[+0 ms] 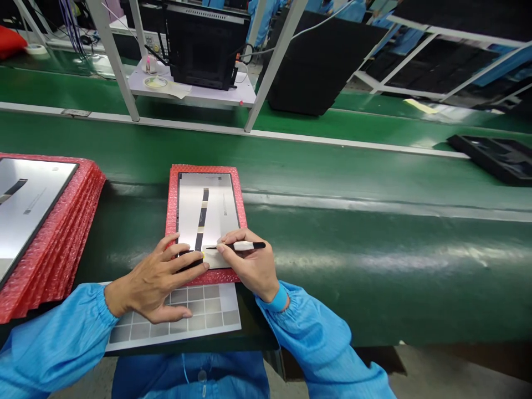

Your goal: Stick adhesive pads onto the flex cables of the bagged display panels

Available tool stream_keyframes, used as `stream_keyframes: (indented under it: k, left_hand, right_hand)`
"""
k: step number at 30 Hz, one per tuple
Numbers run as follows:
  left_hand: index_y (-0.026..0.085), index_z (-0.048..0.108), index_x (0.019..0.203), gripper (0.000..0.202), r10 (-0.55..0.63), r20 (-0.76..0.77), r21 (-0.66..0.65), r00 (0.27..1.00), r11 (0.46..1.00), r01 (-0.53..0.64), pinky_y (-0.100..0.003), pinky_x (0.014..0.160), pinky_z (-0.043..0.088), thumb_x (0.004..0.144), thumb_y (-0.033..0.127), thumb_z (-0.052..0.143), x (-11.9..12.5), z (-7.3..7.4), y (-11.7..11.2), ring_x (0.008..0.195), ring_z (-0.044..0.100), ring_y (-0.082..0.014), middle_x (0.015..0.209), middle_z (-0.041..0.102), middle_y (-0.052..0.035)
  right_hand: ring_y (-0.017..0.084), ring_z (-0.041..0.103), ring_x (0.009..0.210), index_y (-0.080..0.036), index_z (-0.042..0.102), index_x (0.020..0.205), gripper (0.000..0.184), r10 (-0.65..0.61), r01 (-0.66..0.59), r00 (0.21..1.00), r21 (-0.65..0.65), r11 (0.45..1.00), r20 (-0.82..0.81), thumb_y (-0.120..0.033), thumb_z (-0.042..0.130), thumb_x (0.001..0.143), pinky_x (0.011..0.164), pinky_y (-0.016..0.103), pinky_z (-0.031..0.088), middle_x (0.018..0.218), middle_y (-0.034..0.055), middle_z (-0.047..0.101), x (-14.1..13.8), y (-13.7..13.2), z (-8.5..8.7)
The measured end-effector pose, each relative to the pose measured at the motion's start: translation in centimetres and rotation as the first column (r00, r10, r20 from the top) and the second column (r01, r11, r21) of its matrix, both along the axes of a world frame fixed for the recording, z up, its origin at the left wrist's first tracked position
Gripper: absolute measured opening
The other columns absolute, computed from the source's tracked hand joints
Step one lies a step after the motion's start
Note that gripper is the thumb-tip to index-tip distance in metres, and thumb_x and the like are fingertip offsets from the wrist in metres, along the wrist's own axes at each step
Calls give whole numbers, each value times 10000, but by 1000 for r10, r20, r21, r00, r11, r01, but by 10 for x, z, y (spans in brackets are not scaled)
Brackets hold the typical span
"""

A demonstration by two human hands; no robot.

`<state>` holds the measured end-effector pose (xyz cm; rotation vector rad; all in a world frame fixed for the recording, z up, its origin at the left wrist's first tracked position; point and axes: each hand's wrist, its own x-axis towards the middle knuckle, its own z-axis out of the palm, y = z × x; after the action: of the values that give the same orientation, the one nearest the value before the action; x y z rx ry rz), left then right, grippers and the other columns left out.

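A silver display panel [216,202] lies face down on a red bubble-wrap sheet [172,194] in front of me, with a dark flex ribbon [203,216] running down its middle. My left hand [160,277] lies flat with fingers spread, its fingertips pressing the ribbon's lower end near a small yellow tab [203,255]. My right hand [249,266] is closed around black-and-white tweezers [241,245], whose tip points left at that tab. Both sleeves are blue.
A sheet of grey square stickers [208,316] lies under my wrists. A stack of red-wrapped panels [45,221] sits at the left. Green conveyor belt [374,183] stretches right, with a black tray [494,155] far right and a monitor on a white frame [205,47] behind.
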<state>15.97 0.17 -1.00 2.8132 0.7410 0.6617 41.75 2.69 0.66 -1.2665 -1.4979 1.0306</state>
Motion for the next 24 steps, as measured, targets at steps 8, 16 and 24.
stream_keyframes:
  k: [8, 16, 24]
  left_hand:
    - [195, 447, 1587, 819, -3, -119, 32, 993, 999, 7, -596, 1267, 51, 904, 617, 610, -4, 0, -3, 1330, 476, -366, 1579, 535, -98]
    - [200, 436, 1588, 750, -82, -80, -19, 993, 997, 81, -692, 1289, -14, 925, 507, 605, -12, 3, 3, 1406, 474, -371, 1548, 571, -83]
    - [45, 535, 1470, 613, -65, 219, 39, 974, 998, 58, -520, 1098, 565, 926, 309, 636, -15, -2, 3, 1313, 629, -349, 1297, 707, -220]
  right_hand:
    - [255, 750, 805, -236, 687, 787, 128, 1, -1, 1000, -8, 1000, -13, -328, 763, 831, 708, 343, 592, 802, 59, 769, 0, 0, 1]
    - [239, 747, 782, -231, 692, 792, 122, 4, -4, 1000, 19, 1000, -4, -317, 762, 841, 718, 338, 590, 818, 56, 774, 1, 1, -2]
    - [225, 736, 758, -217, 689, 789, 125, 2, -1, 999, 40, 999, -33, -298, 773, 834, 703, 322, 581, 810, 52, 761, -1, 1, -1]
